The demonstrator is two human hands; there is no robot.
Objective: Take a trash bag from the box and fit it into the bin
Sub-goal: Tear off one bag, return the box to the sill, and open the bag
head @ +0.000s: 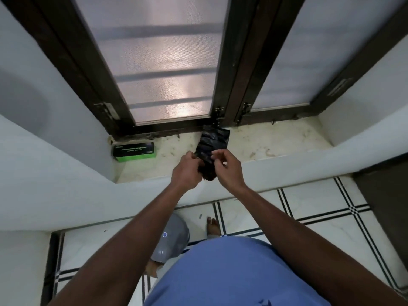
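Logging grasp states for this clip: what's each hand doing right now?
Left hand: closed on the lower end of the black trash bag.
Right hand: fingertips pinching the same bag's edge.

From my feed, both forearms were bare behind the left hand (187, 170) and right hand (227, 171). Below them I saw a blue shirt (220, 272), possibly short-sleeved.
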